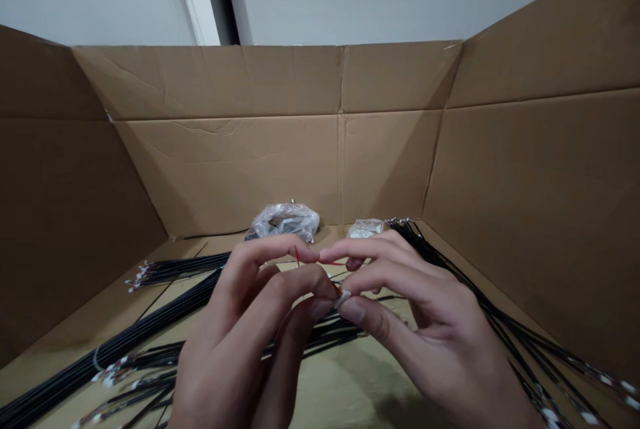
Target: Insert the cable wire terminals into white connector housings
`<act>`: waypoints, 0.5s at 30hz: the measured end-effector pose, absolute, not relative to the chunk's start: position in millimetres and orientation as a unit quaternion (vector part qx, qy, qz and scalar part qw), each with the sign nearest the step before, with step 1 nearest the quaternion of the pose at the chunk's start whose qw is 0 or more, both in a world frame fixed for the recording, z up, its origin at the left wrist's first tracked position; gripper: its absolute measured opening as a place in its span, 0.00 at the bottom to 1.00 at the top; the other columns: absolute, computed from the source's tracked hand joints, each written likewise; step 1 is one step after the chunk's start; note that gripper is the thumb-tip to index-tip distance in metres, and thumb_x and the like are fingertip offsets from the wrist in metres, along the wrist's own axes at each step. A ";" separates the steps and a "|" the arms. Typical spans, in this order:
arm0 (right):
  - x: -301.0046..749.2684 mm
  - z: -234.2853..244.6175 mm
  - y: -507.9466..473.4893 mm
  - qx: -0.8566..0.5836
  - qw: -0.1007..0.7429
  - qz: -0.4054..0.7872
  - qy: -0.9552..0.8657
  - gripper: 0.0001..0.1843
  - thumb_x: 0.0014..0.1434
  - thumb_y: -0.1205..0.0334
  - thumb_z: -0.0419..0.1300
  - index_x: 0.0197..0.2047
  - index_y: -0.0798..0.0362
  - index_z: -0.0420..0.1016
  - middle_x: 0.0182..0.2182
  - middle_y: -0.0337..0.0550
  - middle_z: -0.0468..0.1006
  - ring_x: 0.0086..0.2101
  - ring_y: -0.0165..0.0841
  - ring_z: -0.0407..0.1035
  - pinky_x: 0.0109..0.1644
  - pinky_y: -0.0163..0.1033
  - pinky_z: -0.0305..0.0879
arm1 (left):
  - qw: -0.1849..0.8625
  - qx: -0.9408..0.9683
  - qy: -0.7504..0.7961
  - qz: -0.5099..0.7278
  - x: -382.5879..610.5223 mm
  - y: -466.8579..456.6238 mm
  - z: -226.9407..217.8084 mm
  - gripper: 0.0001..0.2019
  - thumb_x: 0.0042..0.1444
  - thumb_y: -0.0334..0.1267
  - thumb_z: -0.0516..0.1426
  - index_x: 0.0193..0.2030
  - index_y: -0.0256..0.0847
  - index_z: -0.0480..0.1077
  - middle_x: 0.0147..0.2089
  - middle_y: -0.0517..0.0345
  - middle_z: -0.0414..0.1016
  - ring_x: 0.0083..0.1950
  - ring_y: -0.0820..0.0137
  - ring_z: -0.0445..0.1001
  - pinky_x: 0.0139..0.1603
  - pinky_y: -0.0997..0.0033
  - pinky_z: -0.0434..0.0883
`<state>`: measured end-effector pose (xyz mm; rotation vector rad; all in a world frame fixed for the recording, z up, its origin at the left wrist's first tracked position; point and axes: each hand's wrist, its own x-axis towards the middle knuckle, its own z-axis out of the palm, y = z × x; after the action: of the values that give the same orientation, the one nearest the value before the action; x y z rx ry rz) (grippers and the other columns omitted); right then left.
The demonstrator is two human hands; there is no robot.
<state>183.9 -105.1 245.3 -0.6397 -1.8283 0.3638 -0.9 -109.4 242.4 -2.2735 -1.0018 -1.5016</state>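
Observation:
In the middle of the head view, my two hands meet with their fingertips close together. Between the thumb and index finger of my right hand [425, 312] is a small white connector [343, 298]. My left hand [265, 315] pinches thin coloured wires [336, 287], red and yellow among them, right beside the connector. A loose red wire [297, 256] sticks up by the left index finger, and another bit of red shows near the right fingertips. My fingers cover most of the wires, so I cannot tell how far they sit in the connector.
Black cables [165, 319] with white connector ends lie in bundles at the left and below my hands. More black cables [480, 302] run along the right side. Two clear plastic bags [286, 221] stand at the back. Cardboard walls [225, 155] enclose the back and both sides.

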 end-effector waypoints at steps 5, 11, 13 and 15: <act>183.4 244.8 -106.0 -0.272 0.551 0.150 -0.774 0.06 0.69 0.66 0.68 0.39 0.47 0.80 0.51 0.33 0.87 0.52 0.32 0.78 0.61 0.40 0.68 | 0.168 -0.767 -0.372 -0.495 -8.8 -110.3 235.1 0.08 0.68 0.31 0.55 0.45 0.51 0.72 0.52 0.58 0.69 0.50 0.70 0.75 0.40 0.85 0.79; 183.7 245.8 -107.9 -0.271 0.553 0.142 -0.775 0.06 0.69 0.67 0.67 0.40 0.47 0.81 0.51 0.34 0.87 0.52 0.33 0.78 0.60 0.39 0.70 | 0.187 -0.768 -0.369 -0.490 -9.7 -112.5 233.6 0.11 0.68 0.29 0.55 0.48 0.51 0.72 0.53 0.59 0.69 0.51 0.70 0.76 0.42 0.82 0.79; 183.7 245.0 -107.2 -0.276 0.556 0.138 -0.772 0.06 0.68 0.66 0.68 0.39 0.46 0.81 0.51 0.34 0.87 0.52 0.34 0.78 0.61 0.41 0.69 | 0.176 -0.774 -0.354 -0.495 -7.5 -111.4 236.4 0.12 0.68 0.27 0.54 0.48 0.51 0.71 0.52 0.59 0.68 0.48 0.72 0.77 0.41 0.82 0.79; 183.3 243.7 -105.9 -0.284 0.567 0.131 -0.762 0.06 0.67 0.65 0.69 0.37 0.46 0.80 0.50 0.35 0.88 0.52 0.35 0.79 0.63 0.43 0.68 | 0.157 -0.770 -0.359 -0.504 -5.4 -110.1 238.0 0.11 0.69 0.28 0.54 0.47 0.51 0.71 0.52 0.59 0.69 0.50 0.71 0.78 0.46 0.79 0.80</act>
<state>183.3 -105.9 243.7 -0.6676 -1.7916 0.3069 -5.4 -110.1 238.0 -2.2026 -1.0270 -1.4419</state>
